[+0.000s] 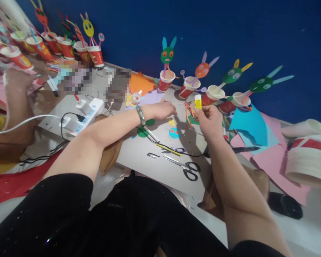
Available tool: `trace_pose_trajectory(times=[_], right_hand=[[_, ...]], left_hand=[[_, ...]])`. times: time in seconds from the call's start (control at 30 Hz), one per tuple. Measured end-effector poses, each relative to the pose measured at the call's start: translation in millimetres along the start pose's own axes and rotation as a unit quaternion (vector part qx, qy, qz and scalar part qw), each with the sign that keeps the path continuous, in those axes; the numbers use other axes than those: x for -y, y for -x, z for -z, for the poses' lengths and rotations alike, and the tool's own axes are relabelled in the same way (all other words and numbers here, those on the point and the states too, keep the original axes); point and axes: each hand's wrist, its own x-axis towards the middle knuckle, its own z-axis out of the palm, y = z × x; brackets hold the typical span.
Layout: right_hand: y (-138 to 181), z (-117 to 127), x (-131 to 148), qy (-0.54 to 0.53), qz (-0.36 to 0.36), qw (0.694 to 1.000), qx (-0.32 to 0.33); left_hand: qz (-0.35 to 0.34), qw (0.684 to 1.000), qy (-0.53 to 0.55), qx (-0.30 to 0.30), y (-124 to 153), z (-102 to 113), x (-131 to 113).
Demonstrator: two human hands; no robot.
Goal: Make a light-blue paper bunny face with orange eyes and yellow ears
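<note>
My right hand (pixel 209 119) is raised above the grey board (pixel 160 167) and closed around a small yellow glue stick (pixel 198 102) with a white cap, held upright. My left hand (pixel 162 110), with a green bangle (pixel 140 115) on the wrist, reaches forward and rests palm down on the board, fingers curled over something I cannot make out. Paper cut-outs lie between the hands: a green disc (pixel 142 132), a blue face disc (pixel 174 133), an orange strip (pixel 187 113). A row of red paper cups with bunny-eared paper faces (pixel 202 70) stands just behind.
Black-handled scissors (pixel 186 167), a yellow pencil (pixel 168 149) and a white marker (pixel 151 135) lie on the board. A power strip (pixel 82 116) with cables sits left. Blue and pink paper sheets (pixel 253 125) and stacked cups (pixel 307 160) lie right. More cup figures (pixel 66 46) stand far left. Another person's arm (pixel 17 103) rests at the left.
</note>
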Motion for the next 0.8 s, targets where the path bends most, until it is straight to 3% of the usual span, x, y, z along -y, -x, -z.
trace_pose_trajectory(times=[0.1, 0.37, 0.5, 0.8], right_hand=[[3, 0, -10, -0.002, 0.043, 0.999, -0.017], [12, 3, -11, -0.018, 0.116, 0.990, -0.078], [21, 3, -6, -0.022, 0.109, 0.993, -0.044], [29, 3, -3, 0.059, 0.124, 0.990, 0.029]], left_hand=[[-0.002, 1.000, 0.013, -0.016, 5, 3, 8], [-0.107, 0.994, -0.001, -0.014, 10, -7, 10], [-0.136, 0.990, -0.023, -0.005, 5, -14, 8], [-0.113, 0.993, -0.019, -0.033, 3, -23, 8]])
